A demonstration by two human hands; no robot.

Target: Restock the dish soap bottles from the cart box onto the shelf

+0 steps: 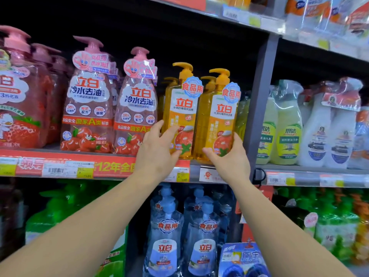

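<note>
Both hands were up at the middle shelf (127, 156), each on an orange dish soap bottle. Her or his left hand (157, 148) was wrapped round the lower part of the left orange bottle (180, 116), thumb across the front label and the other fingers reaching round the bottle's left side. The right hand (229, 156) held the base of the right orange bottle (217, 120), thumb on the front near the bottom and the fingers curled round its right side. The two bottles stood upright and touched each other at the front edge of the shelf, pump heads pointing left, each with a round blue tag at the neck. More orange pump bottles stood just behind them, only their tops showing

To the left on the same shelf stood pink pump bottles (87, 108) with tomato pictures on the labels. A grey upright post (259, 108) stood just right of the orange bottles, and beyond it were pale green bottles (287, 128) and white spray bottles (327, 132). On the shelf below, blue-clear pump bottles (165, 236) stood under the hands, with green packs (60, 216) to their left. Price tags (83, 169) ran along the shelf's red front strip
</note>
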